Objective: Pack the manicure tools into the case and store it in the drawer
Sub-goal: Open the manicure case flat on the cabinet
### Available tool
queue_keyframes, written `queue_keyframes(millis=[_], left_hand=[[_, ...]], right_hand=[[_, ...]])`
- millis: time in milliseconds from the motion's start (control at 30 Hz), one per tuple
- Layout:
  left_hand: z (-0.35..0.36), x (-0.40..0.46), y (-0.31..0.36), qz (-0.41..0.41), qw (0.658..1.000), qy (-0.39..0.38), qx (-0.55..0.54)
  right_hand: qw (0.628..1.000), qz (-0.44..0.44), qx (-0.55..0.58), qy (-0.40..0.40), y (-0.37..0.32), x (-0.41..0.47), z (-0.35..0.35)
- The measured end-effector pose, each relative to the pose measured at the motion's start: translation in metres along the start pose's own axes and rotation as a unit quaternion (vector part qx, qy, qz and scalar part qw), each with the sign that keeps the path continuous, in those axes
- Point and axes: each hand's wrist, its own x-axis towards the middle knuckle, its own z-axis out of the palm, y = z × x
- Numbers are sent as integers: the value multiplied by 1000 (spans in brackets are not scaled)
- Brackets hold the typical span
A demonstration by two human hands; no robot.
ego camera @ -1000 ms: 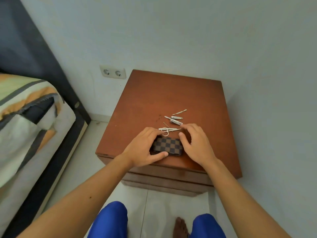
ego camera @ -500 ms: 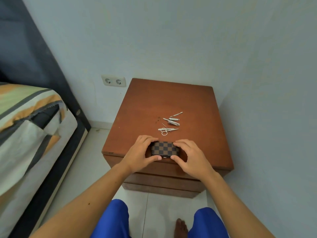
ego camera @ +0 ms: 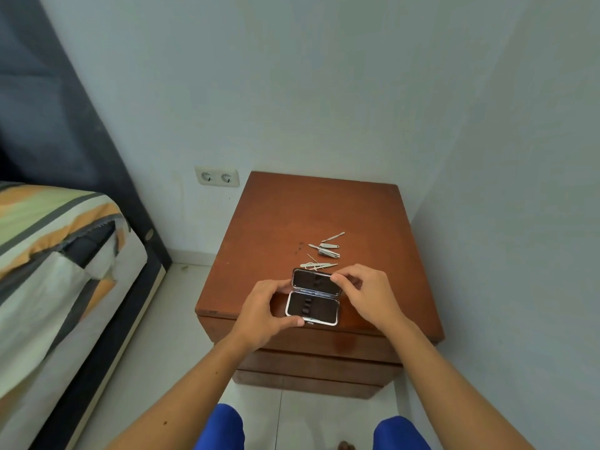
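The small manicure case lies open near the front edge of the brown wooden nightstand, showing two dark padded halves with a silver rim. My left hand grips the lower half at its left side and front corner. My right hand pinches the right edge of the raised lid. Just behind the lid lie small scissors, partly hidden by it. Farther back sit nail clippers, a small file and a thin pusher.
The nightstand's drawer fronts are shut below the top. A bed with a striped cover stands at the left, with a tiled floor strip between. A wall socket sits behind the nightstand. A wall is close on the right.
The checkered case was closed between both hands; now it is open, its lid swung up and back. The view has pulled back and higher.
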Motion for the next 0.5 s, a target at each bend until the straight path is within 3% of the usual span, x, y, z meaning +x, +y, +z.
queue_keyframes(millis=[300, 500], left_hand=[[6, -7, -4, 26, 1000, 0, 2], [7, -9, -4, 29, 999, -2, 35]], right_hand=[[993, 110, 15, -29, 12, 31, 18], [994, 108, -11, 14, 15, 28, 31]])
